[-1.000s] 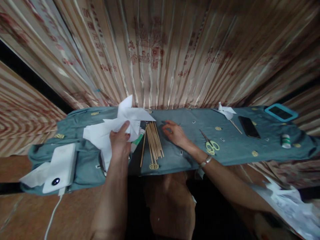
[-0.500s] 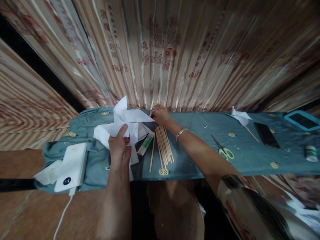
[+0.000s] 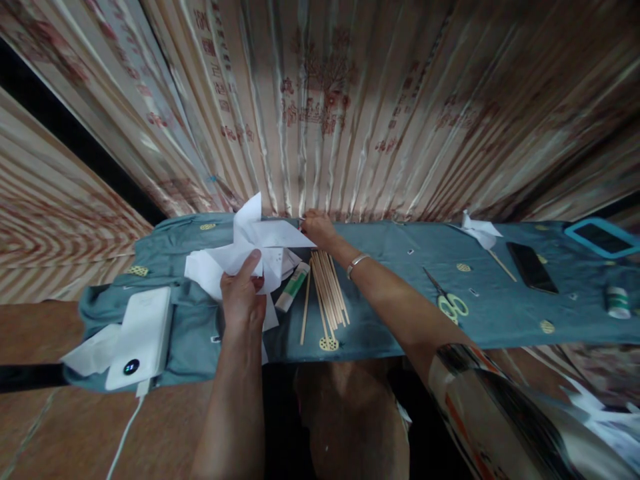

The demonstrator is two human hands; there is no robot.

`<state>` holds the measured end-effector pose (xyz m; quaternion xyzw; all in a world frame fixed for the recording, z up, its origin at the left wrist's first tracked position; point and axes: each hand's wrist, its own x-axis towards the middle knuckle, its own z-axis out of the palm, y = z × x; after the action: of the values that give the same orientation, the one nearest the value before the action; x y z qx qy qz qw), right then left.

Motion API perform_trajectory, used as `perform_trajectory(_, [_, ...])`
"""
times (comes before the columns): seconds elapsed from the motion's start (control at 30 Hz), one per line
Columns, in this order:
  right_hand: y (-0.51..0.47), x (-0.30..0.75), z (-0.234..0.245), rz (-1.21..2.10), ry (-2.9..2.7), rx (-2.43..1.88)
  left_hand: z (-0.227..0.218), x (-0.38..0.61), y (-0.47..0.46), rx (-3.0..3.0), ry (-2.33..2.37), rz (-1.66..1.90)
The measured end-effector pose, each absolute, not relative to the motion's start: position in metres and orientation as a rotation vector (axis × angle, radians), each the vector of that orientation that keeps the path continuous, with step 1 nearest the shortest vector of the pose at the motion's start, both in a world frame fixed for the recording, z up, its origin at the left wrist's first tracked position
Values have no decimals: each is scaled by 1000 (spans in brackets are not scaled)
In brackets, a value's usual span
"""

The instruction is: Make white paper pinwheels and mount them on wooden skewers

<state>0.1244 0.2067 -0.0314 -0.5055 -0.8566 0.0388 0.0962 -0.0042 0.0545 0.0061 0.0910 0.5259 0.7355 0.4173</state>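
Note:
My left hand [image 3: 241,293] pinches a white paper pinwheel [image 3: 246,245], thumb on its front and fingers behind. Loose white paper pieces [image 3: 271,313] lie beneath it. At the far table edge, my right hand [image 3: 320,227] has its fingers curled together just beyond the wooden sticks [image 3: 330,290]; whatever is between the fingertips is too small or hidden to name. A green and white glue stick [image 3: 293,287] rests between the pinwheel and the sticks, which lie side by side in a loose bundle, one a little apart.
On the left of the cloth-covered table [image 3: 390,293] is a white power bank [image 3: 143,333] with a cable. To the right lie scissors [image 3: 450,300], a finished pinwheel on a stick [image 3: 483,233], a black phone [image 3: 531,267], a blue-framed device [image 3: 603,238] and a green-white roll [image 3: 618,302]. A curtain [image 3: 320,153] hangs behind.
My left hand has shifted slightly right with the pinwheel. My right hand has moved a little left at the far edge, its fingers still curled.

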Motion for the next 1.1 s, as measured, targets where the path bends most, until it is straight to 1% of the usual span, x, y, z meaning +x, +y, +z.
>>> perform_trajectory(0.23, [193, 153, -26, 174, -2348, -1529, 5, -2, 56, 252, 1294, 1858])
perform_trajectory(0.37, [137, 213, -46, 338, -2025, -1450, 0, 5, 56, 291, 1198, 1870])
perform_trajectory(0.47, [83, 266, -69, 383, -1958, -1404, -6, 20, 56, 379, 1158, 1802])
perform_trajectory(0.6, [30, 316, -84, 286, -2023, -1458, -17, 50, 54, 489, 1079, 1667])
perform_trajectory(0.8, [12, 343, -76, 63, -2280, -1455, -25, 85, 52, 582, 1011, 1571])
perform_trajectory(0.97, [7, 346, -64, 3, -2128, -1533, -29, 101, 54, 623, 1004, 1560])
perform_trajectory(1.1, [2, 332, -59, 63, -2048, -1562, -35, 111, 56, 674, 1042, 1543])
